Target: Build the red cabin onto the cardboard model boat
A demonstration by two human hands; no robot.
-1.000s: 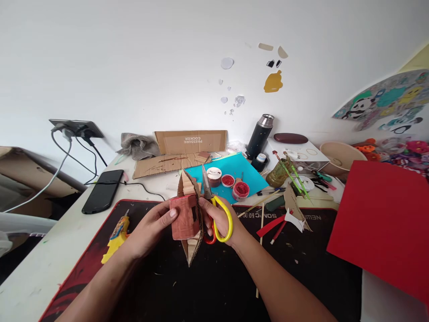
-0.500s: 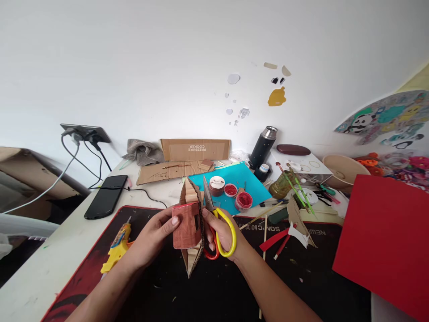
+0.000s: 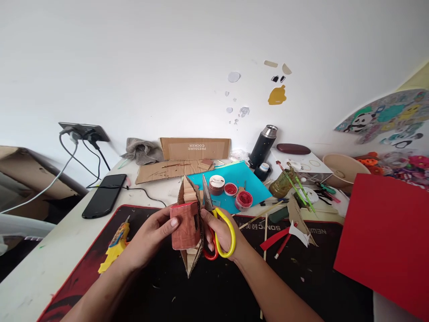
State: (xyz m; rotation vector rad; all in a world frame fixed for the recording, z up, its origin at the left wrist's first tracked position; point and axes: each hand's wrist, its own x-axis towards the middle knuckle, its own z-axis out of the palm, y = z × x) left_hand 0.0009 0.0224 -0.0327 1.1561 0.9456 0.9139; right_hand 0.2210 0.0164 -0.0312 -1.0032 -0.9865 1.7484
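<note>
A small cardboard boat (image 3: pixel 189 192) with pointed ends is held upright over the black desk mat. Its middle carries a box-like cabin (image 3: pixel 184 228) painted reddish brown, with a dark opening on the right side. My left hand (image 3: pixel 161 230) grips the cabin from the left, thumb on its face. From the right, my right hand (image 3: pixel 216 228) presses against the boat's corrugated edge. Scissors (image 3: pixel 225 230) with one yellow and one red handle loop hang over that same hand, blades pointing up. Some of the right fingers are hidden behind the handles.
On a blue sheet (image 3: pixel 256 183) behind the hands stand paint jars (image 3: pixel 243 200). A yellow glue gun (image 3: pixel 115 246) lies left, near a black phone (image 3: pixel 104 196). To the right are a red sheet (image 3: pixel 385 237), a jar of brushes (image 3: pixel 283 182) and a black flask (image 3: pixel 263 147).
Hands, boat and scissors keep almost the same pose. The view has shifted very slightly.
</note>
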